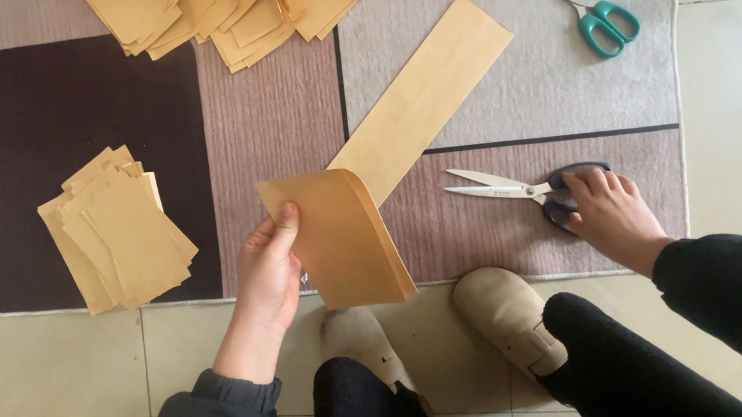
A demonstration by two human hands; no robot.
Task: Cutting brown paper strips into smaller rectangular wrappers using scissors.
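The long brown paper strip runs diagonally across the rug, its far end pointing up and away toward the green-handled scissors and its near end folded over, where the left hand pinches the fold between thumb and fingers. Just right of that fold, the grey-handled scissors lie on the rug with blades slightly parted and tips pointing at the strip; the right hand curls its fingers over their handles.

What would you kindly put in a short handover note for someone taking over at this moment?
Left hand holds the long paper strip, folded over at its near end.
Right hand rests on the dark-handled scissors, blades open on the rug.
Done: cut pieces in a stack at left and a pile at top.
Left: the strip is still uncut.
Green scissors lie unused, top right.
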